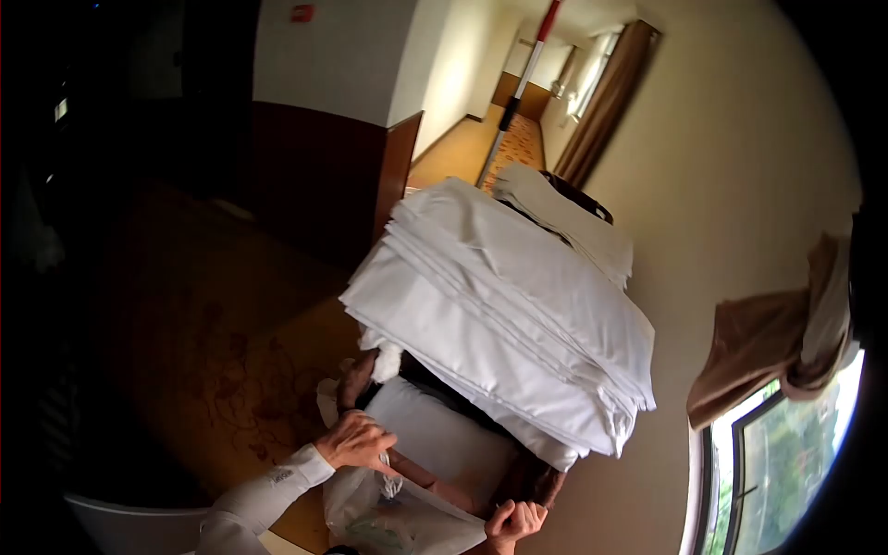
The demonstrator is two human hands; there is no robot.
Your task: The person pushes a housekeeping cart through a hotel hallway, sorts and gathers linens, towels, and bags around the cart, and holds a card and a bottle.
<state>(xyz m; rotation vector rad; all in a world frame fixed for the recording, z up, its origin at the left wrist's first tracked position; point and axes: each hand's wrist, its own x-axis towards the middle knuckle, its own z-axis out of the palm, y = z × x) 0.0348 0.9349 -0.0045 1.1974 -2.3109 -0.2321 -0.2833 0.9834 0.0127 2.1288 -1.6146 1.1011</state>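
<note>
a bright window stands right, a dim patterned carpet left.

I read the stacked sheets as smooth, matt cloth | bag: thin, creased, glossy plastic | pole: shiny, metal-like shaft | wall panel: dark wood look | tied curtain: matt cloth | window pane: smooth glass

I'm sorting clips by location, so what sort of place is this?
Probably a hotel corridor: patterned carpet runs into the distance, a brown curtain hangs on the right, and folded white linen is piled high in front.
</note>
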